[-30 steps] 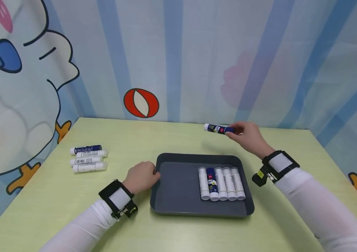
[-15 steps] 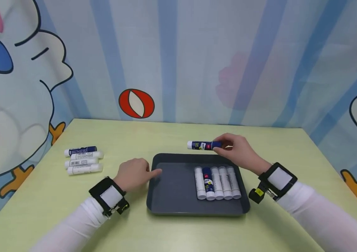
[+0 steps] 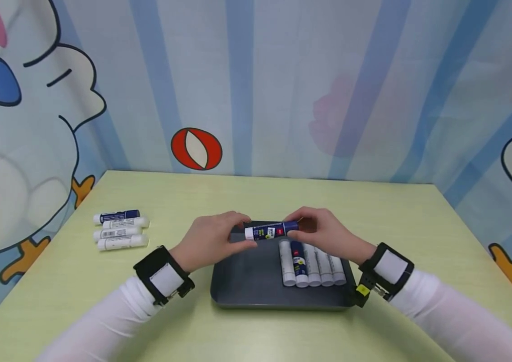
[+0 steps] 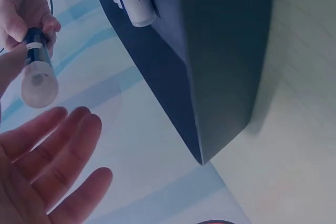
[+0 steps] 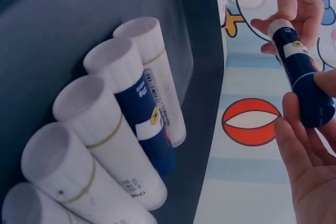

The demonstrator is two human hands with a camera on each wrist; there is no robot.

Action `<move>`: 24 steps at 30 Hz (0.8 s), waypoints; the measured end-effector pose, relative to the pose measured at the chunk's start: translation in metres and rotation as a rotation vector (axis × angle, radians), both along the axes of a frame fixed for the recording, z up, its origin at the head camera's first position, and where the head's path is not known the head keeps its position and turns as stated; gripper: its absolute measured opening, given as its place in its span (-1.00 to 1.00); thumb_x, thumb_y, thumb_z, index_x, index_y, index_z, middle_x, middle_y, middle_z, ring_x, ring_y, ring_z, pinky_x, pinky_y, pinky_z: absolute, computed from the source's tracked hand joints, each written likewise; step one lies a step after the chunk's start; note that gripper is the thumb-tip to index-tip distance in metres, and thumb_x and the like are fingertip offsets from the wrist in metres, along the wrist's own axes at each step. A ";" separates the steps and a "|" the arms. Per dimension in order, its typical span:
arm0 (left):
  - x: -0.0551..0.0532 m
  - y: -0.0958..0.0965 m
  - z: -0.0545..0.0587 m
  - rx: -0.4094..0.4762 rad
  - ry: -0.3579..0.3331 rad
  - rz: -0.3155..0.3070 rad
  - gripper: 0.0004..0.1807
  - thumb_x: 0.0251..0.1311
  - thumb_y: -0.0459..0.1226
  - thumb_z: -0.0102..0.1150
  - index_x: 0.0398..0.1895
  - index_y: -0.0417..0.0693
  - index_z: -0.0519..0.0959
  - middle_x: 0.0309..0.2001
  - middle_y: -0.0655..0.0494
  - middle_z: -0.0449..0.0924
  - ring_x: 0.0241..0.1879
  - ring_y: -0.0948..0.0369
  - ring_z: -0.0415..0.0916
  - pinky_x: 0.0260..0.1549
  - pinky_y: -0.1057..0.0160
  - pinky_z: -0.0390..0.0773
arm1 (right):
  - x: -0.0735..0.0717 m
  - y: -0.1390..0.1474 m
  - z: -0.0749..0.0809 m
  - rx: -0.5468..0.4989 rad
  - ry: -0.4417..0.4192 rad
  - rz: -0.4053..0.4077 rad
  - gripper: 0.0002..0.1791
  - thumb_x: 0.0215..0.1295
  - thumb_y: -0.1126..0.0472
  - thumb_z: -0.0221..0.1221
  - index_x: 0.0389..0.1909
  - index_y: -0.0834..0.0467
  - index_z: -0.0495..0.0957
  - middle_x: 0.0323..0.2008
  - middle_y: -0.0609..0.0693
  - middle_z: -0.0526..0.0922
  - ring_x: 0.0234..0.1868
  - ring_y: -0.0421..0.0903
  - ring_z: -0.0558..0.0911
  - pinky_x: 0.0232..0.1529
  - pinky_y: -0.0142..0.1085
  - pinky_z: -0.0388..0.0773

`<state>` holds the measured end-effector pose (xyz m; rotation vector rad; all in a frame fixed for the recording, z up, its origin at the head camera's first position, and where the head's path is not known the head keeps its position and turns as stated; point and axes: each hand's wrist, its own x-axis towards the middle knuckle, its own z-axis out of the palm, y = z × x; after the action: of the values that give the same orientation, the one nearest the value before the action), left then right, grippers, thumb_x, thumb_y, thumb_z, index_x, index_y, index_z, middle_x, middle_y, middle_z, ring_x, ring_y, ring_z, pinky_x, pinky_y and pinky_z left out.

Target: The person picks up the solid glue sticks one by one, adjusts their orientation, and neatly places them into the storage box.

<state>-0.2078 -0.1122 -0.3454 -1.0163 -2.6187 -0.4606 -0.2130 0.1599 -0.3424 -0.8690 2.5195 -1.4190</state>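
Right grip point(image 3: 328, 234) pinching smooth navy tube point(image 3: 274, 231), round-cornered tray point(image 3: 246, 281)

The head camera is looking forward and down from the person's head, taking in the tray point(image 3: 246, 281), the worktop point(image 3: 192, 332) and the striped backdrop point(image 3: 278, 100). The left wrist camera is looking closely, turned sideways, past the left grip point(image 3: 208, 239) toward the right grip point(image 3: 328, 234); the right wrist camera is looking closely across the tube row point(image 5: 118, 150). Both wrist views are sharing the held blue tube point(image 3: 271, 231).
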 end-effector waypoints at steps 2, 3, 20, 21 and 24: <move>0.000 0.001 0.000 -0.008 0.012 -0.022 -0.44 0.04 0.27 -0.02 -0.15 0.06 0.54 -0.38 0.27 0.51 -0.50 0.40 0.35 -0.54 0.44 0.35 | 0.001 -0.002 0.000 -0.030 -0.015 0.023 -0.67 0.16 0.16 0.17 -0.04 0.15 0.48 -0.17 0.04 0.51 -0.26 -0.06 0.53 -0.19 -0.24 0.46; -0.001 0.002 0.000 -0.014 0.022 -0.028 -0.47 0.05 0.26 -0.02 -0.20 0.07 0.55 -0.41 0.29 0.49 -0.52 0.41 0.33 -0.55 0.45 0.33 | 0.001 -0.003 0.000 -0.039 -0.019 0.032 -0.67 0.16 0.17 0.17 -0.04 0.16 0.48 -0.16 0.05 0.51 -0.26 -0.06 0.53 -0.19 -0.23 0.46; 0.008 0.016 -0.005 0.090 0.130 0.107 -0.70 -0.04 0.08 0.22 -0.47 0.07 0.58 -0.59 0.31 0.45 -0.66 0.43 0.24 -0.68 0.44 0.25 | -0.006 -0.018 0.001 -0.308 -0.349 -0.128 -0.38 0.20 -0.02 0.12 0.18 0.26 0.28 0.03 0.20 0.43 -0.04 0.00 0.52 -0.01 -0.19 0.37; 0.010 0.018 -0.004 0.087 0.123 0.121 -0.69 -0.05 0.09 0.22 -0.51 0.08 0.55 -0.62 0.33 0.42 -0.68 0.43 0.22 -0.70 0.43 0.24 | -0.006 -0.021 0.001 -0.333 -0.378 -0.142 -0.37 0.21 -0.02 0.11 0.18 0.28 0.27 0.03 0.21 0.42 -0.03 0.02 0.51 -0.01 -0.20 0.37; 0.014 0.023 -0.002 0.071 0.104 0.143 -0.66 -0.07 0.11 0.23 -0.58 0.10 0.46 -0.68 0.36 0.30 -0.71 0.41 0.18 -0.74 0.41 0.21 | -0.004 -0.028 0.002 -0.373 -0.423 -0.176 -0.37 0.23 -0.01 0.09 0.19 0.30 0.24 -0.01 0.23 0.44 -0.06 0.04 0.52 -0.01 -0.19 0.37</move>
<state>-0.1938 -0.0894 -0.3478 -0.8020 -2.5412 -0.4511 -0.2171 0.1316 -0.3408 -0.3355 2.0897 -1.9288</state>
